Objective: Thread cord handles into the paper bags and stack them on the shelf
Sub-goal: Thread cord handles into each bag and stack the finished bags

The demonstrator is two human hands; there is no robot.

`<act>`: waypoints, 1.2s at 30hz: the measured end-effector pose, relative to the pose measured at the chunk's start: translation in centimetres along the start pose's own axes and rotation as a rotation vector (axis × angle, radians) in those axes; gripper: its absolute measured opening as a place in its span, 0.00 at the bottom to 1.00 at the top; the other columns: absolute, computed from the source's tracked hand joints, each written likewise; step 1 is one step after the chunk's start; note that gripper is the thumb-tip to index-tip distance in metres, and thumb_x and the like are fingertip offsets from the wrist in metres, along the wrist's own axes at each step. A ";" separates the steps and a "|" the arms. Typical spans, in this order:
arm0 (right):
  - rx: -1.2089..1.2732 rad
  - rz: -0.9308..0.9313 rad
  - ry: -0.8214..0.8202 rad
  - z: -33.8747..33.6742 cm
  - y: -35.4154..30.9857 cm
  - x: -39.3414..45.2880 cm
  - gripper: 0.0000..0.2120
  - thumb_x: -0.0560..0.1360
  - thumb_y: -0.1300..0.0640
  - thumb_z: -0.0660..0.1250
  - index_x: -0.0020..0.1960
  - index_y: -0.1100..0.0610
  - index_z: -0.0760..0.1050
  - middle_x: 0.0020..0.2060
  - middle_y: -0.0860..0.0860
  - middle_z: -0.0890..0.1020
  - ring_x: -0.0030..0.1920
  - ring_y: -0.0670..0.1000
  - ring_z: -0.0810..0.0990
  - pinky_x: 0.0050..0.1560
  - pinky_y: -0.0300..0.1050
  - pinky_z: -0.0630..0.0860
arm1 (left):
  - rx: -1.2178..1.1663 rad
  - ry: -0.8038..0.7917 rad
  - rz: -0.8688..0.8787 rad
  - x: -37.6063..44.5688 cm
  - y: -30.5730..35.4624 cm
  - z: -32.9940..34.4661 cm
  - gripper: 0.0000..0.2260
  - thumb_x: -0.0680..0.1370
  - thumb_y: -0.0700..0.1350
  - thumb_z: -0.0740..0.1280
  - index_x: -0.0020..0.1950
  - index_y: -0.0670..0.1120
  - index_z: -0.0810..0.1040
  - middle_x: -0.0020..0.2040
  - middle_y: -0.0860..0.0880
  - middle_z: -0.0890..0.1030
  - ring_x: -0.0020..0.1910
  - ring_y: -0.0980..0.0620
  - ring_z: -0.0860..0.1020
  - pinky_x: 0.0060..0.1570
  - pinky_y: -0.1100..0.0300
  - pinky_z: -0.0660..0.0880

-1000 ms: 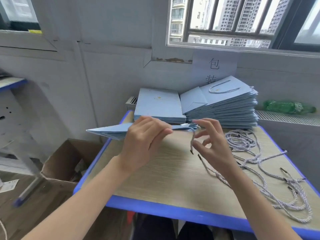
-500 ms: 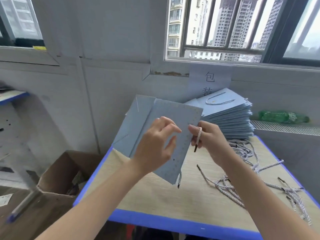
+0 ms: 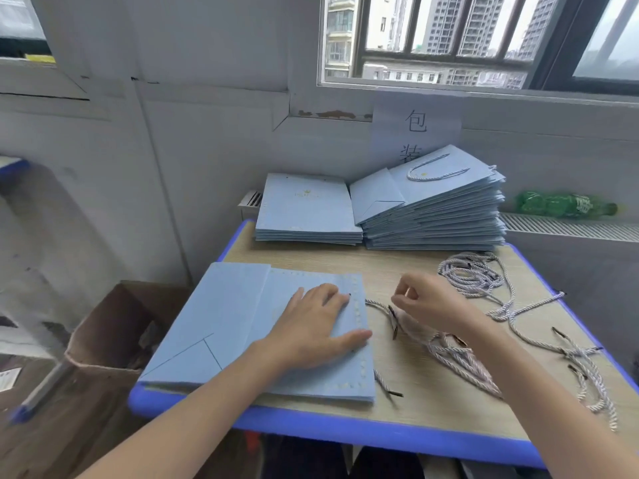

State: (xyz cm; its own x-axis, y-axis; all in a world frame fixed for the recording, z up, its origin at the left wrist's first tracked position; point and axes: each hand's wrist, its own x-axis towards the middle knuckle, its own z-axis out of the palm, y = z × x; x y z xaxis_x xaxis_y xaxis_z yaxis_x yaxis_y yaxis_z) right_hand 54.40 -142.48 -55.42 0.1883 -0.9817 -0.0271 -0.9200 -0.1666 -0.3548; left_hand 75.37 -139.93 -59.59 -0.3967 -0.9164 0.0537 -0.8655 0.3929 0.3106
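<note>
A cardboard box stands open on the floor at the near left, just beside the surface; dark, blurred contents lie inside it and cannot be made out. On the near left of the wood-topped, blue-edged surface, a flattened light blue paper bag lies flat, its left corner jutting past the edge. The left hand presses down on the bag's right half with fingers straight and spread, thumb extended along the bag's right border. A short end of cord pokes out from under the bag's near right corner. Just right of the bag, the right hand hovers above the surface with fingers curled; it appears to pinch a cord end, though blur hides the grip. Beneath and right of that hand, loose twisted white-and-grey cords sprawl across the right side of the surface. At the far edge, against the wall, sit two piles of blue bags: a low pile to the left and a taller stack to the right, its top bag fitted with a cord handle. A paper sign hangs behind the stack. A green plastic bottle lies on the ledge at far right.
</note>
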 end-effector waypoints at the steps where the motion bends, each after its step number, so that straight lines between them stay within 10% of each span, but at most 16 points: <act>1: -0.088 0.003 -0.019 0.2 0.0 -0.3 0.06 0.76 0.50 0.64 0.44 0.52 0.73 0.36 0.45 0.76 0.40 0.48 0.75 0.40 0.42 0.71 | 0.016 -0.021 -0.021 0.1 0.1 0.0 0.35 0.74 0.70 0.54 0.75 0.50 0.59 0.74 0.52 0.57 0.74 0.55 0.53 0.74 0.50 0.43; 10: -0.014 -0.007 0.113 2.4 -1.4 1.9 0.04 0.74 0.54 0.65 0.45 0.54 0.75 0.40 0.49 0.78 0.46 0.52 0.76 0.41 0.44 0.68 | -0.028 -0.077 -0.024 0.8 0.2 -0.8 0.39 0.65 0.62 0.56 0.75 0.51 0.59 0.77 0.53 0.54 0.76 0.57 0.49 0.75 0.52 0.41; 17: 0.281 -0.012 0.253 3.8 -1.7 3.2 0.04 0.74 0.56 0.66 0.48 0.55 0.75 0.39 0.47 0.78 0.42 0.49 0.75 0.39 0.43 0.67 | -0.007 0.305 -0.123 -1.5 -1.9 0.1 0.38 0.62 0.71 0.48 0.65 0.56 0.73 0.66 0.55 0.68 0.67 0.57 0.62 0.63 0.62 0.52; 29: 0.306 -0.025 0.401 3.6 -1.2 2.0 0.03 0.75 0.61 0.65 0.44 0.55 0.76 0.38 0.48 0.79 0.42 0.50 0.76 0.43 0.42 0.71 | -0.081 0.071 -0.023 -2.1 -1.6 -0.2 0.39 0.62 0.71 0.50 0.67 0.52 0.62 0.76 0.57 0.52 0.75 0.62 0.45 0.73 0.63 0.38; 36: 0.509 -0.394 0.156 4.0 -3.9 0.0 0.04 0.73 0.60 0.70 0.44 0.51 0.81 0.36 0.46 0.79 0.35 0.43 0.74 0.38 0.30 0.67 | -0.091 0.135 -0.020 -2.1 -1.5 0.0 0.37 0.63 0.72 0.53 0.67 0.55 0.69 0.72 0.53 0.59 0.71 0.55 0.54 0.71 0.59 0.49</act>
State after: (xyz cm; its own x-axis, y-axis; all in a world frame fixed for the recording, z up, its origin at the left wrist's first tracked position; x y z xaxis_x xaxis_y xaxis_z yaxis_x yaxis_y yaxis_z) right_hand 59.38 -141.42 -57.76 0.3905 -0.8643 0.3171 -0.5076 -0.4895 -0.7090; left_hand 77.51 -138.65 -60.16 -0.3299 -0.9283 0.1715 -0.8393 0.3716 0.3969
